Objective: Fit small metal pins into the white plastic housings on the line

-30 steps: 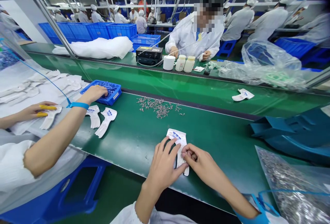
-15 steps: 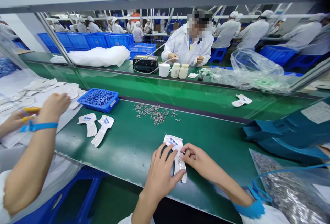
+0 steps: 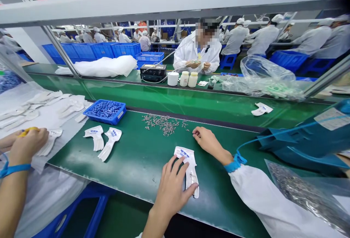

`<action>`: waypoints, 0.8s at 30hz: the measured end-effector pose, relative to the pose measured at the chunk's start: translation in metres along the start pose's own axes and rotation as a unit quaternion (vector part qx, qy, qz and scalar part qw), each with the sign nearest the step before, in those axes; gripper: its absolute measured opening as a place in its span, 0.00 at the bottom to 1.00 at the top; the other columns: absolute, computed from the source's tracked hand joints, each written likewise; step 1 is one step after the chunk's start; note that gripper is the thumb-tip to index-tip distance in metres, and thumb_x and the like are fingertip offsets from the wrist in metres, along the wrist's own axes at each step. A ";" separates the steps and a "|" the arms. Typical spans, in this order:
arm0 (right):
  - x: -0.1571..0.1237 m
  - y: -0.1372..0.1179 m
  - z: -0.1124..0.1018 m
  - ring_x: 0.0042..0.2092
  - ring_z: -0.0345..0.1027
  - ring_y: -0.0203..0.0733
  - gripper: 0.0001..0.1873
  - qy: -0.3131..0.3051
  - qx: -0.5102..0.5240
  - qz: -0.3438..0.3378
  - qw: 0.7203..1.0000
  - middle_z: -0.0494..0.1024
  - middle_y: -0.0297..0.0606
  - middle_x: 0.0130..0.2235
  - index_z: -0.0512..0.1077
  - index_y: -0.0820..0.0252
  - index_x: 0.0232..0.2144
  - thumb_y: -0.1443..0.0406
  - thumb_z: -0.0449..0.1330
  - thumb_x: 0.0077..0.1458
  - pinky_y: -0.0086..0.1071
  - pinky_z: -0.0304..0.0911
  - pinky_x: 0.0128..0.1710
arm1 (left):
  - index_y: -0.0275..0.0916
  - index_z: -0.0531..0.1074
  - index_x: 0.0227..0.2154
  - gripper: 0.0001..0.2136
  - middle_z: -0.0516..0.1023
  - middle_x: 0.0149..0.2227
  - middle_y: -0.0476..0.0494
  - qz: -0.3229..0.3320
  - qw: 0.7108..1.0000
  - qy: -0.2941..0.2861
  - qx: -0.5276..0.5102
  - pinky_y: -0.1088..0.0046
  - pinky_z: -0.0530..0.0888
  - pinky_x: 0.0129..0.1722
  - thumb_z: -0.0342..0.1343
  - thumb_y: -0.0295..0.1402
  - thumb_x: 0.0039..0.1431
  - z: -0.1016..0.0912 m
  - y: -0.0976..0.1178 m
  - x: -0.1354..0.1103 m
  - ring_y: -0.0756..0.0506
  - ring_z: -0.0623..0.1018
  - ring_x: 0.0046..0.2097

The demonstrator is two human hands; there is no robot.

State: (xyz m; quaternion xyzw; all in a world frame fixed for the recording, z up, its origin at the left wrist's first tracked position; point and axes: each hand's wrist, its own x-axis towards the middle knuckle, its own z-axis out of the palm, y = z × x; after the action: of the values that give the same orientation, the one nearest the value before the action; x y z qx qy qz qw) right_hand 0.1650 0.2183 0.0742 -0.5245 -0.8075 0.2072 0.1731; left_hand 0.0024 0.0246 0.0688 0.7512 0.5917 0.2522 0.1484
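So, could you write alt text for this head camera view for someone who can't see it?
A person's left hand presses a white, blue-printed, paddle-shaped packet onto a green conveyor bench, while the bare right hand rests beside scattered small silver metal parts. Nearby sits a blue plastic tray of small blue pieces.

Worn up on the head, looking forward and down, close over the green surface (image 3: 142, 165) and the hands (image 3: 171, 190).

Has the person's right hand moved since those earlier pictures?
Yes: the right hand has left the white printed piece and moved forward, and is now beside the scattered metal parts.
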 end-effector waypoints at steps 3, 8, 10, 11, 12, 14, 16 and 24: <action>-0.030 -0.007 -0.015 0.40 0.72 0.46 0.13 -0.030 0.010 0.003 1.000 0.79 0.42 0.38 0.76 0.61 0.43 0.67 0.53 0.60 0.34 0.62 0.40 | 0.41 0.63 0.59 0.25 0.64 0.64 0.38 0.002 1.000 0.003 -0.003 0.47 0.66 0.60 0.61 0.40 0.60 0.000 0.000 0.001 0.33 0.59 0.67; -0.091 -0.027 -0.030 0.38 0.75 0.44 0.12 -0.131 0.156 0.034 0.978 0.81 0.37 0.37 0.76 0.56 0.37 0.59 0.54 0.61 0.31 0.65 0.37 | 0.41 0.63 0.58 0.26 0.64 0.64 0.38 0.006 1.000 0.004 -0.004 0.47 0.66 0.59 0.60 0.41 0.60 0.001 0.000 0.002 0.32 0.59 0.67; -0.110 -0.033 -0.027 0.39 0.75 0.44 0.11 -0.173 0.237 0.055 0.954 0.81 0.38 0.36 0.75 0.57 0.36 0.58 0.55 0.60 0.31 0.67 0.38 | 0.41 0.63 0.59 0.25 0.64 0.64 0.39 0.005 1.000 0.003 -0.001 0.47 0.66 0.59 0.60 0.41 0.61 0.002 0.000 0.002 0.33 0.59 0.66; -0.117 -0.036 -0.024 0.38 0.75 0.44 0.11 -0.184 0.254 0.059 0.948 0.81 0.38 0.36 0.75 0.57 0.36 0.58 0.56 0.60 0.31 0.67 0.38 | 0.41 0.63 0.59 0.25 0.64 0.64 0.39 0.005 1.000 0.003 0.000 0.48 0.66 0.59 0.60 0.41 0.61 0.002 0.000 0.002 0.33 0.59 0.66; -0.121 -0.038 -0.021 0.38 0.74 0.43 0.10 -0.188 0.256 0.060 0.946 0.81 0.38 0.36 0.74 0.57 0.35 0.59 0.56 0.60 0.31 0.66 0.38 | 0.41 0.63 0.59 0.25 0.64 0.64 0.39 0.005 1.000 0.004 0.002 0.48 0.66 0.59 0.60 0.41 0.61 0.002 0.000 0.002 0.33 0.59 0.66; -0.125 -0.040 -0.015 0.37 0.73 0.43 0.10 -0.183 0.234 0.058 0.953 0.80 0.38 0.36 0.74 0.57 0.35 0.60 0.56 0.60 0.31 0.65 0.37 | 0.42 0.63 0.58 0.24 0.64 0.64 0.39 0.004 1.000 0.004 0.003 0.48 0.66 0.59 0.59 0.41 0.62 0.002 0.000 0.002 0.33 0.59 0.66; -0.122 -0.042 -0.012 0.35 0.72 0.42 0.10 -0.179 0.211 0.056 0.959 0.79 0.38 0.36 0.74 0.57 0.34 0.60 0.55 0.60 0.31 0.64 0.35 | 0.42 0.63 0.59 0.24 0.63 0.65 0.39 0.006 1.000 0.002 0.004 0.49 0.66 0.59 0.59 0.41 0.62 0.002 0.000 0.002 0.33 0.59 0.67; -0.105 -0.048 -0.023 0.30 0.68 0.40 0.10 -0.247 0.168 0.035 0.954 0.77 0.35 0.28 0.73 0.58 0.31 0.61 0.55 0.60 0.29 0.57 0.29 | 0.42 0.63 0.59 0.25 0.64 0.64 0.40 0.008 1.000 0.008 0.005 0.50 0.66 0.60 0.59 0.41 0.61 0.003 -0.001 0.001 0.34 0.59 0.67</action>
State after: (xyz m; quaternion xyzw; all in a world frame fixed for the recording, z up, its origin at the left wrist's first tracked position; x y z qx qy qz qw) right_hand 0.1804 0.1075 0.1116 -0.4480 -0.7598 0.4688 0.0471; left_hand 0.0036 0.0264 0.0666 0.7547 0.5877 0.2570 0.1378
